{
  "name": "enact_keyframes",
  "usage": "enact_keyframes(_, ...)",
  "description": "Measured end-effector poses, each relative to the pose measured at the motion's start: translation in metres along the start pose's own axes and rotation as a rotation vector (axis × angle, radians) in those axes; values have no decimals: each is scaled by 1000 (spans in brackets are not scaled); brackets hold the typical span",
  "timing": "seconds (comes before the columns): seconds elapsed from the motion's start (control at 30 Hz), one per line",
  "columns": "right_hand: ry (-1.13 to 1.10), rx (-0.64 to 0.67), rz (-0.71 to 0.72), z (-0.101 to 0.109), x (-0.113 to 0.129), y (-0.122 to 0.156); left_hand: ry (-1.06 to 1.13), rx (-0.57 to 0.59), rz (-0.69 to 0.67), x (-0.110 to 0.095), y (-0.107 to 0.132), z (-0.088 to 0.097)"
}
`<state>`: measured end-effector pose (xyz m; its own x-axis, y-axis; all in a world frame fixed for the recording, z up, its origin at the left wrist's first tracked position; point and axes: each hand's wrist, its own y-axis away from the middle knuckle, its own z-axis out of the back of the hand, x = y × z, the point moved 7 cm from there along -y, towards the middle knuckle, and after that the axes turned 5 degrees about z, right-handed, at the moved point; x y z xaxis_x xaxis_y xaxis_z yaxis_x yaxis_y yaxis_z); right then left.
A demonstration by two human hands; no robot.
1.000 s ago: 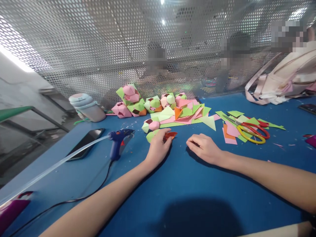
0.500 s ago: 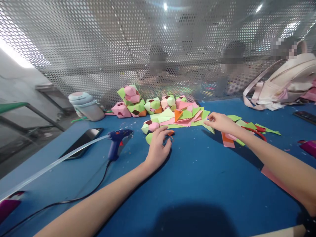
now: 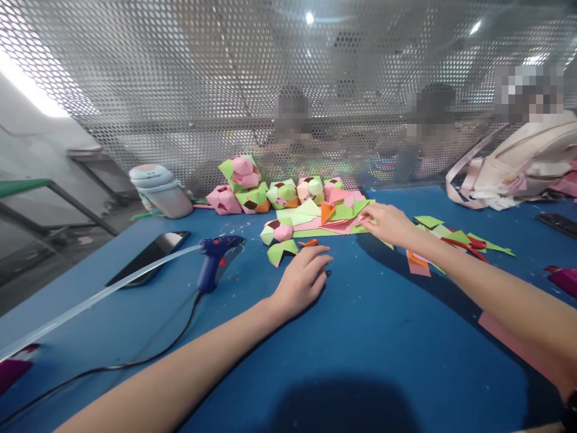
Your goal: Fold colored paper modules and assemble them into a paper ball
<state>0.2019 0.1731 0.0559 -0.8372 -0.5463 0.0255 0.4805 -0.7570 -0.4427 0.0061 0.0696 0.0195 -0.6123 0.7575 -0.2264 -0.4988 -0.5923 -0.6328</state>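
Observation:
My left hand point(image 3: 303, 281) rests low over the blue table with its fingers stretched out, holding nothing. Just beyond its fingertips lie a small orange paper piece point(image 3: 309, 243) and a green folded paper piece point(image 3: 282, 252). Behind those sits a pink and green folded paper ball point(image 3: 276, 232). My right hand point(image 3: 385, 224) reaches to the right edge of a pile of folded paper pieces point(image 3: 339, 222), thumb and fingers drawn together against the paper. What they pinch, if anything, is hidden.
Several finished paper balls point(image 3: 243, 186) stand along the perforated screen point(image 3: 189, 108). On the left are a blue glue gun point(image 3: 211, 264) with its cord, a phone point(image 3: 151, 258) and a lidded cup point(image 3: 160, 191). Red scissors point(image 3: 466, 245) lie among papers on the right, near a backpack point(image 3: 518, 156).
My left hand has drawn right and nearer, off the green and orange paper pieces, uncovering them. My right hand has moved left onto the paper pile.

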Motion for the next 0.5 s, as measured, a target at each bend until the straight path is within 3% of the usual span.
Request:
enact_keyframes(0.13, 51, 23, 127, -29, 18, -25, -5, 10, -34, -3, 1, -1)
enact_keyframes(0.27, 77, 21, 156, -50, 17, -42, 1, 30, -44, -2, 3, -4)
enact_keyframes(0.5, -33, 20, 79, -46, 1, -58, 25, 73, -53, -3, 3, -7)
